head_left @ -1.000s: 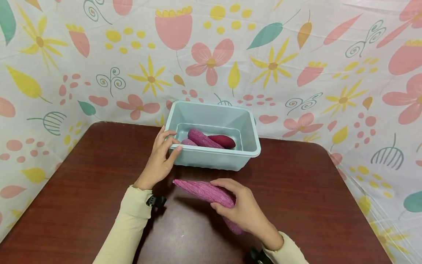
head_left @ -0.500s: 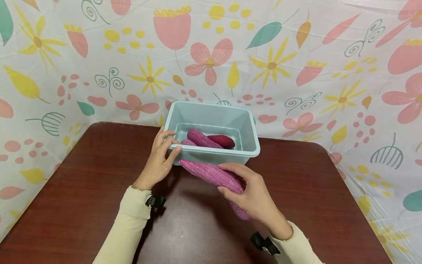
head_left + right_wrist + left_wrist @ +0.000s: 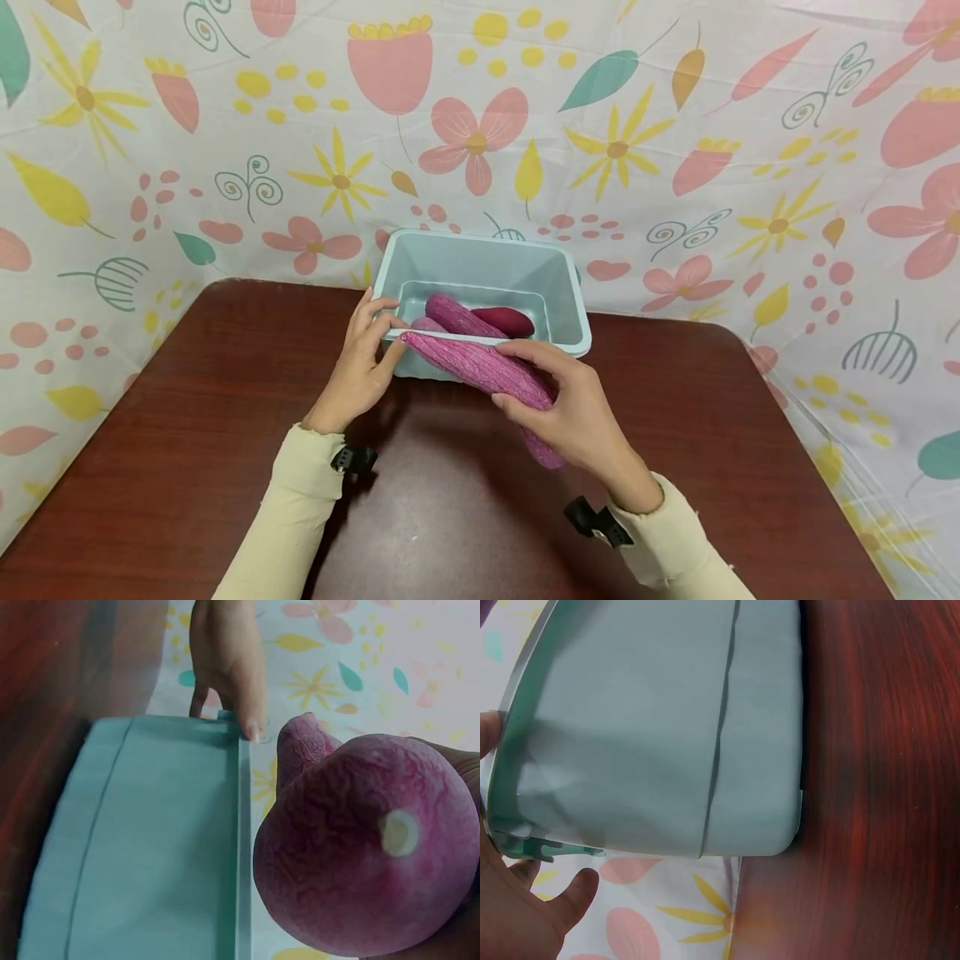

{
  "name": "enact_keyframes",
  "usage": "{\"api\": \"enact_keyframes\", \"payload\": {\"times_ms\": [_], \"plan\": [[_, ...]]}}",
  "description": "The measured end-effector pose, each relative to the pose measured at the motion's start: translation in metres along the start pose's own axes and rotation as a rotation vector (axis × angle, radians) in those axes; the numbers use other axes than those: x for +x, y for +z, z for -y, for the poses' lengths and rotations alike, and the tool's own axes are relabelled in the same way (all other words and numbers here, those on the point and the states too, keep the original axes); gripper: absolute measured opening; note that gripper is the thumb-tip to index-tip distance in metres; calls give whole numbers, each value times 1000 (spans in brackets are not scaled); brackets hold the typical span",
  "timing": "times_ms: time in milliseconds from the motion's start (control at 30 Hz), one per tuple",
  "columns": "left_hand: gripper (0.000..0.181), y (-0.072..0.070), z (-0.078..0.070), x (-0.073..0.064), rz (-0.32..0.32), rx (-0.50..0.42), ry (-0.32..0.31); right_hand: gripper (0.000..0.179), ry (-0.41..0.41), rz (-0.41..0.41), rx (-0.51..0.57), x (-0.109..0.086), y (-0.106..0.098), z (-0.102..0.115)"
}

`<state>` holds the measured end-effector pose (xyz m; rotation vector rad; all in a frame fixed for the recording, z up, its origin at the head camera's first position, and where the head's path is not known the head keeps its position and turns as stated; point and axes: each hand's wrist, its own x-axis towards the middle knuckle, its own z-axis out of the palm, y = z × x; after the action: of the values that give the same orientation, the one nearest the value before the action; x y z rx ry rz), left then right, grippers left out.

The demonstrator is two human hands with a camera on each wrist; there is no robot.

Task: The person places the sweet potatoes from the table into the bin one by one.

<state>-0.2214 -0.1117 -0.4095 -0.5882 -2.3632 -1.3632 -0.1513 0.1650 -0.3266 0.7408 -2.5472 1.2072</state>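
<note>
My right hand grips a long, wrinkled, purple-pink sweet potato, its tapered tip pointing left. It hangs above the near rim of a light blue plastic bin, covering part of that wall. In the right wrist view, the root's blunt end shows a pale spot. My left hand holds the bin's near left corner, fingers over the rim and thumb at the front. Inside lie a similar purple root, a dark red one and a paler one, partly hidden by the near wall.
The bin stands on a dark reddish-brown wooden table, near its back edge. A white cloth printed with flowers and leaves hangs behind and at both sides. Each wrist wears a black strapped device.
My right hand has lifted the sweet potato from low over the table toward the bin, up to its near rim. My left hand stays on the corner.
</note>
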Motion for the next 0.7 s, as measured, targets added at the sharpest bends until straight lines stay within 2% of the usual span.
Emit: {"api": "enact_keyframes", "payload": {"times_ms": [300, 700], "plan": [[13, -2, -2, 0, 18, -7, -39, 49, -2, -1, 39, 25, 1, 3], [14, 0, 0, 1, 12, -2, -18, 47, 30, -5, -14, 65, 6, -8]]}}
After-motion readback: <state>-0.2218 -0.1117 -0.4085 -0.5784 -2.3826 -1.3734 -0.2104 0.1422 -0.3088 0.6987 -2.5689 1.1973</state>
